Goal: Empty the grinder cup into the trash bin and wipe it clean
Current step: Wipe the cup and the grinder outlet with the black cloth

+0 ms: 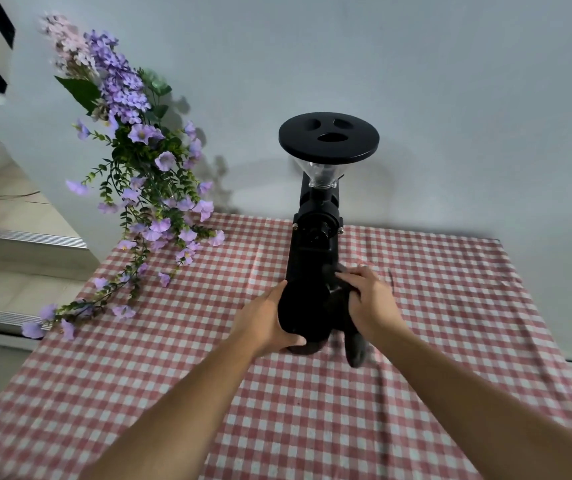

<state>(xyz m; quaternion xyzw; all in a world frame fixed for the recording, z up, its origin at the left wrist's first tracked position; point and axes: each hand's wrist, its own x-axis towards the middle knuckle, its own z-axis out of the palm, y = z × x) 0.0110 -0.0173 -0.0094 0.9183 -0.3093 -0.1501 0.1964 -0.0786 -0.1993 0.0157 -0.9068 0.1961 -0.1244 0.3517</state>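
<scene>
A black grinder cup [302,311] is held in front of the black coffee grinder [316,233], low over the table. My left hand [266,320] grips the cup from its left side and underneath. My right hand [369,299] is closed on a dark grey cloth [353,344] pressed against the cup's right side; the cloth's loose end hangs down, blurred. The inside of the cup is hidden. No trash bin is in view.
The table wears a red-and-white checked cloth [312,410]. A bunch of purple artificial flowers [139,188] leans along the back left corner. The grinder's wide black hopper lid [328,138] stands tall at the back against a pale wall. Floor steps lie at the left.
</scene>
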